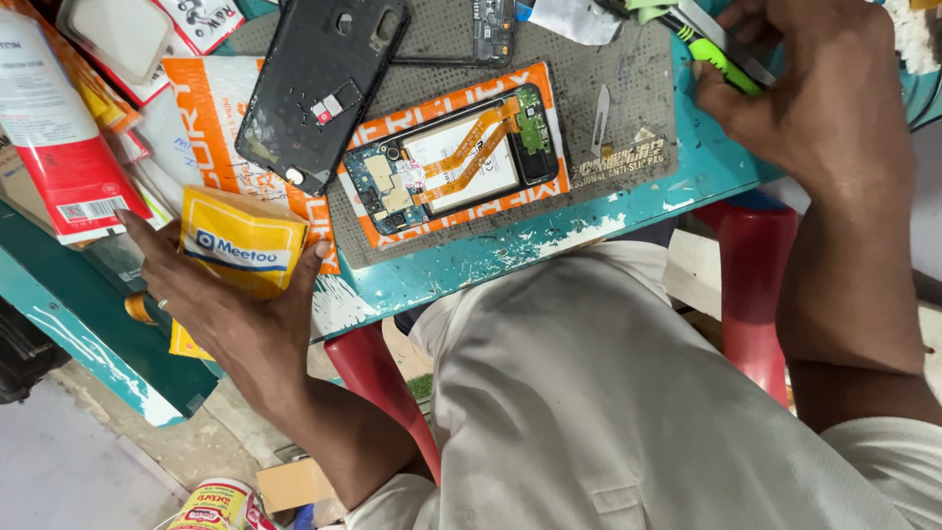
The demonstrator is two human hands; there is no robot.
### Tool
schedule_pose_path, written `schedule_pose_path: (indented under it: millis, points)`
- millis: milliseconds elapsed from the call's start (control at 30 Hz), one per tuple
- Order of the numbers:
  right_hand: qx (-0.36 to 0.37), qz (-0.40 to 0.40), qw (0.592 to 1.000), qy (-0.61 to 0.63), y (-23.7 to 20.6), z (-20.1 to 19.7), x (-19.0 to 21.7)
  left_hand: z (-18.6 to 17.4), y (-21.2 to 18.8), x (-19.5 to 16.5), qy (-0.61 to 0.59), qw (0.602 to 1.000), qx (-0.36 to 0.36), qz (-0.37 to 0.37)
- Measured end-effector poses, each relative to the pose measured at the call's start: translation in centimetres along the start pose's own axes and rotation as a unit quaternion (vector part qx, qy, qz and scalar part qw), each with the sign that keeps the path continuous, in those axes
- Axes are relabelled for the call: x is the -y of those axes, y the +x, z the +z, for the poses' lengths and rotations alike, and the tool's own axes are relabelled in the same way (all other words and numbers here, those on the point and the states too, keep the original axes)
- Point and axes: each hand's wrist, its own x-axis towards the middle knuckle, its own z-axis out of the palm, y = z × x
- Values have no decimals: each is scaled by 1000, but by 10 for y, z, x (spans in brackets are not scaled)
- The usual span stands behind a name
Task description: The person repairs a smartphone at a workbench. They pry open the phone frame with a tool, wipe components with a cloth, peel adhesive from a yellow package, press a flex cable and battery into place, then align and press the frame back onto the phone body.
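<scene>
**Hands at an opened phone**

Left hand (231, 309) wrapped around a yellow packet (240, 245) at the near edge of the teal surface (549, 245). Right hand (785, 93) closed on a green-handled tool (721, 59) at the far right corner. Between both, untouched, an opened phone (451, 162) on a grey mat (608, 79), black back cover (319, 83) just beside, small blade (601, 116) near.

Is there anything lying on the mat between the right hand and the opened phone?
Yes. A small metal blade lies on the grey mat, between the right hand, which holds a green-handled tool, and the opened phone. Nothing else visible stands there. The left hand is off to the side on a yellow packet.
</scene>
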Motion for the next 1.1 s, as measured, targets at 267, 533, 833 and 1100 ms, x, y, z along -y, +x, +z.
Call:
schedule_pose_path:
  millis: [267,533,833,1100]
  points:
    - [26,17,998,63,1,-6,-20,6,-5,14,-15,1000,-15,9]
    - [65,123,989,45,-13,-7,-71,7,-7,17,-25,999,-28,-4]
    - [-44,216,975,-15,-20,22,-72,6,-10,18,-19,999,-28,-6]
    - [-113,-82,968,-208,3,3,12,7,-13,20,-9,999,-34,-12]
